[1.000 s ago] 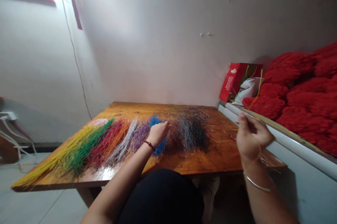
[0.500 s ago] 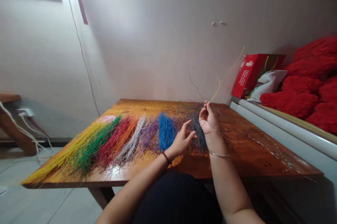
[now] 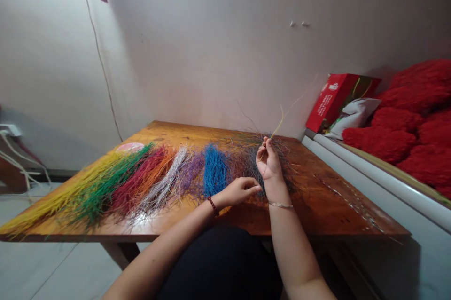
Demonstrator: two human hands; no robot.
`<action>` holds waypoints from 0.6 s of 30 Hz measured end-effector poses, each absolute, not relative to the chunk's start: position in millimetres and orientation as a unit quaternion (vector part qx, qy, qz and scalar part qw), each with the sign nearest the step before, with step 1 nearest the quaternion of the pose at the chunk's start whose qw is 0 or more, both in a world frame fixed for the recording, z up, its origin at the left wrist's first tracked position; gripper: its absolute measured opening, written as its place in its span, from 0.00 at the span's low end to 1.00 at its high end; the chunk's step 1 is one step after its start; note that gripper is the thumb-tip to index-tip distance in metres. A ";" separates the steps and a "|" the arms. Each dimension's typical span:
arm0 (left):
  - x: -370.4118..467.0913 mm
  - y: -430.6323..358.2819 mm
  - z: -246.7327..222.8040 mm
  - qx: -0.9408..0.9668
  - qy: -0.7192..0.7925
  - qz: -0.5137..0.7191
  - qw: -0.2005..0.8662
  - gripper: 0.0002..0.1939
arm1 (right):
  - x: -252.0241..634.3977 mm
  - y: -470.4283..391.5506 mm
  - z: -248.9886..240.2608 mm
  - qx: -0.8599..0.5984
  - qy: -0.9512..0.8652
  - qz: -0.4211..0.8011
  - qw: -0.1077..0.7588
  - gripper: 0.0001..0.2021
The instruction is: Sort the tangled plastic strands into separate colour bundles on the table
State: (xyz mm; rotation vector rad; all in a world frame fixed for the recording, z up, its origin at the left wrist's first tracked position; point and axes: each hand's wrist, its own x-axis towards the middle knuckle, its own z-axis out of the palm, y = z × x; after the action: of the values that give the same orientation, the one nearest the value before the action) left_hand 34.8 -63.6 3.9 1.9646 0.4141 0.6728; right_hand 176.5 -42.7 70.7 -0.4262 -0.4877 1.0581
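My right hand (image 3: 268,161) is raised over the dark grey bundle of strands (image 3: 251,161). Its thumb and fingertips pinch a thin yellow strand (image 3: 278,127), which curves upward from them. A thin dark strand (image 3: 248,116) also rises near these fingertips; whether they hold it, I cannot tell. Lower and to the left, my left hand (image 3: 239,192) is over the near ends of the bundles, thumb and fingertips drawn together beside my right wrist. Anything between them is too small to make out. The blue bundle (image 3: 214,170) lies just behind my left hand.
Purple (image 3: 192,173), white (image 3: 165,187), orange (image 3: 155,175), red (image 3: 136,187), green (image 3: 109,187) and yellow bundles (image 3: 63,192) lie leftward across the wooden table (image 3: 338,215). Loose strands lie at right. Beyond are a red box (image 3: 322,102) and red fluffy pieces (image 3: 387,135).
The view has shifted, so the table sits further left. My left hand has lowered and its spread fingers have come together. My right hand keeps its pinch on the yellow strand.
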 end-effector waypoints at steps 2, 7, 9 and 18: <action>35.3 -64.0 6.3 0.802 0.159 0.272 0.508 0.23 | 181.1 -41.8 74.8 -0.205 -0.235 0.488 0.815 0.10; 29.0 -52.3 12.8 0.660 0.249 0.488 0.514 0.21 | 219.3 -41.3 82.8 -0.206 -0.249 0.442 0.837 0.11; 22.4 -43.8 13.9 0.557 0.325 0.613 0.457 0.20 | 236.0 -40.9 80.7 -0.205 -0.252 0.429 0.843 0.12; 19.1 -40.4 12.2 0.564 0.334 0.599 0.459 0.21 | 251.8 -42.8 59.9 -0.200 -0.239 0.514 0.799 0.10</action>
State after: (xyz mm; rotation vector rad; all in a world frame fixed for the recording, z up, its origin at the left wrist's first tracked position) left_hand 19.1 -40.4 12.2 1.3888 0.8225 1.4760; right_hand 251.8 -42.8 59.9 -0.4289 -0.5128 1.1034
